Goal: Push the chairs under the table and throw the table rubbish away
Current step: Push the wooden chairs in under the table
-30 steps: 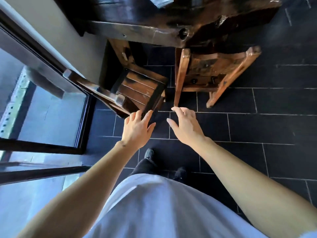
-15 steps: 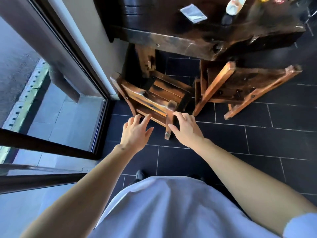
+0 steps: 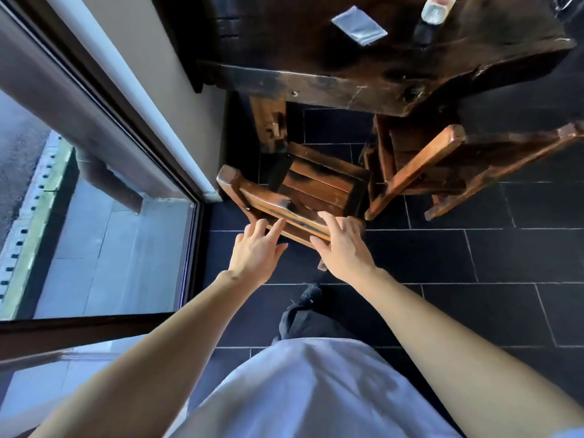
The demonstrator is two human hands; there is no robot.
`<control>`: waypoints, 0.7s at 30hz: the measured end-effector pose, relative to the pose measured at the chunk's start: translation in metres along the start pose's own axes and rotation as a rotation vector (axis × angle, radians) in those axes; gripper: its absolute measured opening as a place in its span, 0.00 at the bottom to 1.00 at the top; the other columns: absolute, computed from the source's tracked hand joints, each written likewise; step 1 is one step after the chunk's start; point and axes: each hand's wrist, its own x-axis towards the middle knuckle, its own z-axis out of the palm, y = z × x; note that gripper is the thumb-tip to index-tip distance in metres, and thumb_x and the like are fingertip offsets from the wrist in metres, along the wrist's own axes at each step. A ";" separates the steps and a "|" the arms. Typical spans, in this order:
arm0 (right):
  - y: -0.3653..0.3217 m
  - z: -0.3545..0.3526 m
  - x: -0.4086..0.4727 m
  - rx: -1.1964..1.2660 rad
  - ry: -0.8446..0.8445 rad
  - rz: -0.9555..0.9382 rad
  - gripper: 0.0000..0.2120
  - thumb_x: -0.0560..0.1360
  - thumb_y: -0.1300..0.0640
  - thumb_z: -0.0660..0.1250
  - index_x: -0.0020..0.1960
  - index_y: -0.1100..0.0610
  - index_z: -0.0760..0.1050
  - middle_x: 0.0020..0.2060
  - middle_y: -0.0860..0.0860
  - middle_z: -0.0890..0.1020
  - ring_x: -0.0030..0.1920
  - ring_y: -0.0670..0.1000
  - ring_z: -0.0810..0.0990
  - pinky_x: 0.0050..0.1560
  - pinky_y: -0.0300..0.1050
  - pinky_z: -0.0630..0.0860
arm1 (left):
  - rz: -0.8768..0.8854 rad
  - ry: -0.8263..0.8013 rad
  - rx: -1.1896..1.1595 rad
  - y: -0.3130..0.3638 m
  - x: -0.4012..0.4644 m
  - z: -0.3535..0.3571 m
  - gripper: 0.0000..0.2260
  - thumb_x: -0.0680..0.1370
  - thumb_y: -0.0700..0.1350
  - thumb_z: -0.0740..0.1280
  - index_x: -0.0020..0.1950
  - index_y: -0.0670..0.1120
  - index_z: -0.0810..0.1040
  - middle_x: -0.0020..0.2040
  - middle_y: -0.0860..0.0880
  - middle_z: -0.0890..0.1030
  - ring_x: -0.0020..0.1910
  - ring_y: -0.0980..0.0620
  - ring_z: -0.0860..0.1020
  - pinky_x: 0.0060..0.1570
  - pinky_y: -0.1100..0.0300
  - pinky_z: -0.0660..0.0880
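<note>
Two hands are laid on the back rail of the slatted brown wooden chair (image 3: 303, 197) near the window: the left hand (image 3: 257, 249) touches it with straight, spread fingers, while the right hand (image 3: 343, 245) is curled loosely over its top edge. That chair is only partly beneath the dark rough wooden table (image 3: 363, 80), just left of a second, tilted wooden chair (image 3: 442, 162). A silvery wrapper (image 3: 358, 25) and a clear plastic bottle (image 3: 437, 7) lie on the far tabletop; open black tile floor (image 3: 474, 254) is seen to the right.
</note>
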 end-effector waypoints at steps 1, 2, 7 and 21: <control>0.000 0.002 0.010 0.012 -0.001 0.000 0.26 0.80 0.45 0.64 0.76 0.48 0.61 0.66 0.58 0.73 0.64 0.60 0.70 0.65 0.55 0.70 | 0.008 -0.013 0.004 -0.002 0.012 -0.001 0.25 0.82 0.54 0.61 0.78 0.52 0.61 0.66 0.44 0.72 0.62 0.40 0.71 0.58 0.46 0.71; -0.001 0.003 0.019 0.033 -0.009 0.009 0.26 0.80 0.45 0.64 0.76 0.48 0.62 0.66 0.58 0.73 0.64 0.61 0.70 0.65 0.55 0.70 | 0.017 -0.032 0.009 -0.004 0.023 -0.002 0.25 0.82 0.54 0.62 0.78 0.52 0.61 0.66 0.44 0.71 0.62 0.40 0.71 0.59 0.46 0.71; -0.001 0.014 0.053 0.120 -0.050 0.057 0.26 0.80 0.45 0.64 0.75 0.47 0.62 0.64 0.57 0.73 0.64 0.61 0.70 0.63 0.58 0.73 | 0.048 -0.112 0.008 -0.014 0.072 -0.008 0.26 0.81 0.54 0.64 0.78 0.52 0.62 0.69 0.44 0.70 0.64 0.40 0.72 0.60 0.44 0.73; 0.010 0.069 0.110 -0.007 0.019 0.201 0.26 0.78 0.46 0.67 0.74 0.50 0.68 0.68 0.56 0.75 0.68 0.60 0.71 0.67 0.58 0.71 | 0.358 -0.241 0.112 -0.041 0.168 0.027 0.29 0.77 0.52 0.71 0.76 0.51 0.67 0.68 0.43 0.74 0.66 0.38 0.73 0.62 0.41 0.74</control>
